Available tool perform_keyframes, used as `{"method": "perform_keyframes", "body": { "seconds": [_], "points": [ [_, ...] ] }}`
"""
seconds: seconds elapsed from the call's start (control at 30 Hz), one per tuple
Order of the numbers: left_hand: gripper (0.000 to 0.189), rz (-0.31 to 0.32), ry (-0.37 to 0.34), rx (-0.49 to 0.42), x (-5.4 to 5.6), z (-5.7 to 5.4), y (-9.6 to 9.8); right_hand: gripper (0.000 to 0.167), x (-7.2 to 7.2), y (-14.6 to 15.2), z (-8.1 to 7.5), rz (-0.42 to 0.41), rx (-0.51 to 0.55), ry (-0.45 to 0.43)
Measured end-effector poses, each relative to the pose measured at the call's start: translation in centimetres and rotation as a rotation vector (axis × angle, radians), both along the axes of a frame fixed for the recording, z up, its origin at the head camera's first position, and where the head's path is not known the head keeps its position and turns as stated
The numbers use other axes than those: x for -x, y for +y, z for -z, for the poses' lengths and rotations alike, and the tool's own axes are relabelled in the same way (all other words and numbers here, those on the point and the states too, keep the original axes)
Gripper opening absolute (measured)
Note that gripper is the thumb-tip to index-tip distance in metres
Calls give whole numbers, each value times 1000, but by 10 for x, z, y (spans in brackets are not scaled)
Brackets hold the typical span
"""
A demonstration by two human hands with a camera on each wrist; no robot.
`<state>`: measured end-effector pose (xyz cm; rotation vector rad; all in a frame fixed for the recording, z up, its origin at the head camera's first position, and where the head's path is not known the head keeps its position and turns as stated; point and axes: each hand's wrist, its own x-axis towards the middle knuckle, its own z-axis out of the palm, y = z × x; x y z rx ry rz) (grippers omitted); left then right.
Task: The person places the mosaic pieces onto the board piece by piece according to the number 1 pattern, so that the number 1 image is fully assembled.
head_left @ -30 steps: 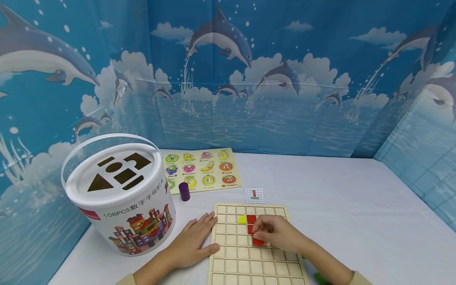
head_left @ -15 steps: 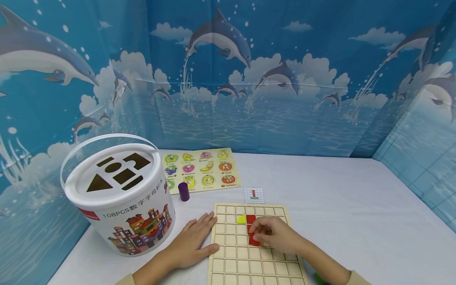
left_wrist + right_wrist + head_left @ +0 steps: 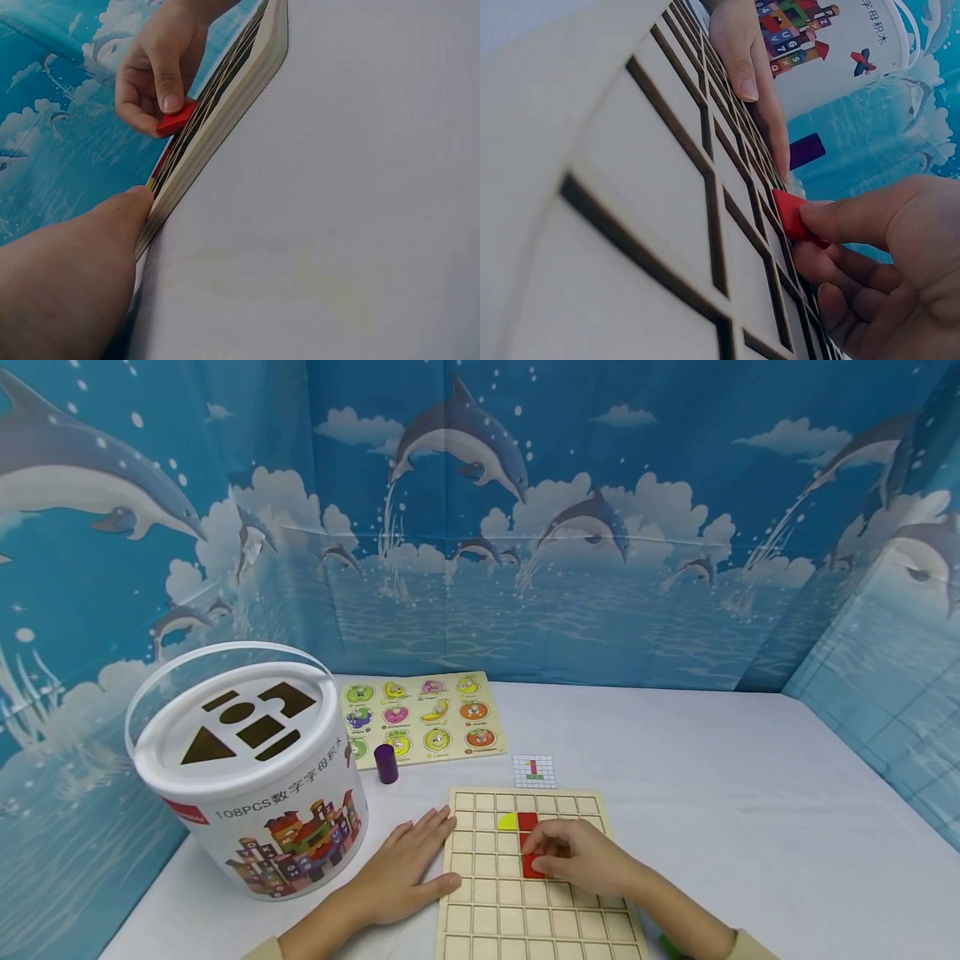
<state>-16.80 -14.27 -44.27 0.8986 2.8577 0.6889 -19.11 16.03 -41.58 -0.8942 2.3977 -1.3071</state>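
In the head view, my right hand (image 3: 581,860) is over the wooden grid board (image 3: 487,893), pinching a red square block (image 3: 533,867) between thumb and fingers. The right wrist view shows this red block (image 3: 789,214) tilted, one edge right at the board's surface. Above it in the same column lies another red piece (image 3: 528,820), partly behind my fingers, with a yellow rounded piece (image 3: 507,821) on its left. My left hand (image 3: 405,870) rests flat with spread fingers at the board's left side, thumb and fingertips at its edge.
A white lidded bucket (image 3: 300,827) with shaped holes stands on the left. Behind the grid board are a fruit picture board (image 3: 417,727), a purple cylinder (image 3: 386,764) and a small pattern card (image 3: 534,772). A green piece (image 3: 669,947) shows beside the right forearm.
My right hand has shifted slightly left with the red block, bringing it in line under the red column. The left hand has stayed in place.
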Motion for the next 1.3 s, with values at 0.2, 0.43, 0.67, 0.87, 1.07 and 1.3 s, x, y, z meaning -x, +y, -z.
{"method": "perform_keyframes", "body": {
  "seconds": [0.2,0.43,0.67,0.87,1.07,1.3],
  "points": [
    [78,2,10,1,0,1,0,6,1,1,3,18,-4,57],
    [78,2,20,0,1,2,-1,5,2,1,4,18,-9,74],
    [78,0,20,0,1,2,-1,4,2,1,4,9,-9,67],
    [78,-2,10,5,0,1,-2,4,2,1,4,9,-20,74],
    [78,2,-3,3,0,0,-1,5,0,3,1,25,-38,70],
    [78,1,-3,3,0,0,0,8,-1,8,1,26,-18,4]
  ]
}}
